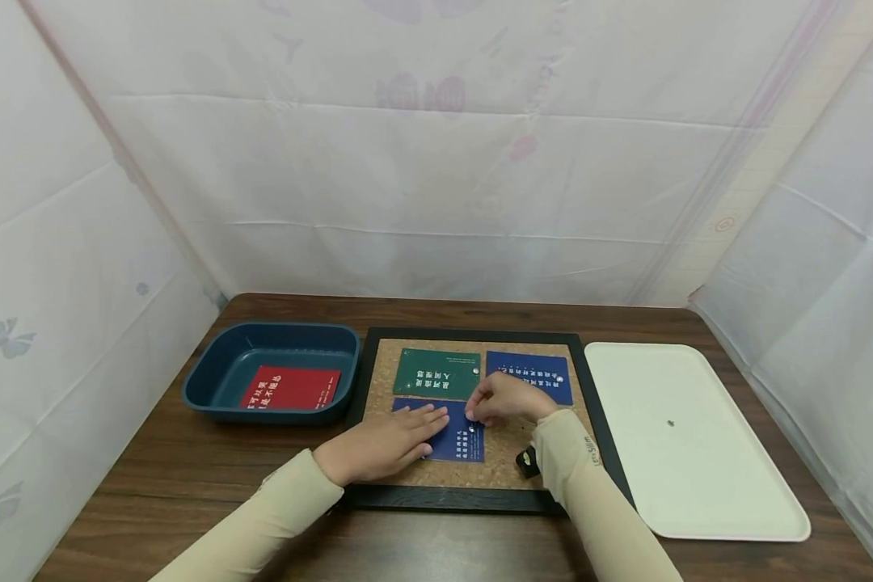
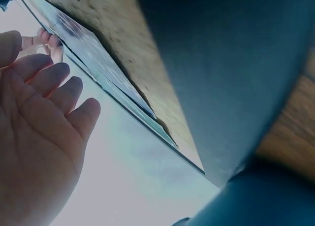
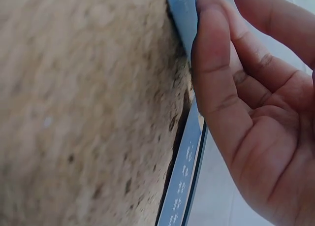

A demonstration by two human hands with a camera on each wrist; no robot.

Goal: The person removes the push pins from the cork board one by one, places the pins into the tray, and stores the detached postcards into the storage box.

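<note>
The left hand lies flat, fingers straight and together, pressing on the near blue card on the cork board. The right hand hovers at that card's far right corner, its fingers curled together and pinching a small pin (the pin head is barely visible from the head view). In the right wrist view the fingers lie along the card's edge. A green card and another blue card lie on the far half of the board. Left of the board, a dark blue tub holds a red card. To the right lies a white tray with a tiny pin on it.
</note>
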